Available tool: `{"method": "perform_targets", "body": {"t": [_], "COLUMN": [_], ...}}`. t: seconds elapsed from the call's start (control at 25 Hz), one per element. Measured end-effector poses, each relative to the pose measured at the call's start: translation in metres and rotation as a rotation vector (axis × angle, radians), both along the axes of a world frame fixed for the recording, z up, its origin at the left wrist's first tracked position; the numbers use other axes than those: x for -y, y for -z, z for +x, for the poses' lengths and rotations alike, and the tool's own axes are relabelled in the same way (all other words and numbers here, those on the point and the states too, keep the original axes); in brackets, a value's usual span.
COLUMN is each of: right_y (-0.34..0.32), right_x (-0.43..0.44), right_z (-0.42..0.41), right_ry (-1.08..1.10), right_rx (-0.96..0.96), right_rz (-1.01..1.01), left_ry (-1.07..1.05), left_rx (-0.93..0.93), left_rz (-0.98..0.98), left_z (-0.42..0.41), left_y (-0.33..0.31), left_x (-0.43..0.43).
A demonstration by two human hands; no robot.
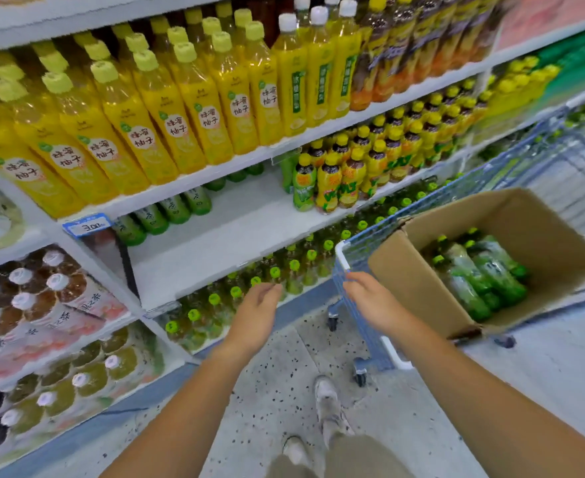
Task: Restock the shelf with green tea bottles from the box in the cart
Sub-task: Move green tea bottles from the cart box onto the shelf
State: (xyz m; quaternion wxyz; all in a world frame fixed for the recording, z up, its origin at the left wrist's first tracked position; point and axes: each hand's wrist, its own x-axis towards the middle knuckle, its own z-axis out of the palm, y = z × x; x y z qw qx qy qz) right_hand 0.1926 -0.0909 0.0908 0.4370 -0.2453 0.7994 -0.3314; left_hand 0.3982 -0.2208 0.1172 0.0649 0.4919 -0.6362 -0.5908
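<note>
Green tea bottles [484, 281] lie in the cardboard box [418, 288] in the cart [342, 258], just right of the right hand [370, 298] — empty, fingers loosely bent at the cart's corner, contact unclear. Left hand [256, 312] — empty, relaxed — hangs before the shelf [236, 232]. The box wall hides some bottles.

Right of the right hand [370, 298], green tea bottles [484, 281] with bright green caps fill a plain brown box [418, 291] in a blue wire cart [353, 263], above the left hand [256, 312] a white shelf [222, 236] shows yellow bottles [167, 112] with pale yellow caps, and below both hands lies grey, black-speckled floor [277, 391].
</note>
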Motion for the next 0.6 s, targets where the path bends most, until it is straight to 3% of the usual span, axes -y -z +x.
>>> {"method": "perform_targets", "body": {"t": [0.24,0.6], "right_y": [-0.02,-0.037], "right_x": [-0.087,-0.191], "right_z": [-0.003,-0.076], "right_ry": [0.211,0.325], "right_rx": [-0.032,-0.016], "right_rz": [-0.024,-0.05], "left_ry": [0.131,0.254], "left_rx": [-0.046,-0.105], "left_rz": [-0.001,0.048], "left_z": [-0.046,-0.141], "left_y": [-0.013,-0.018], "left_x": [-0.056,-0.142]}}
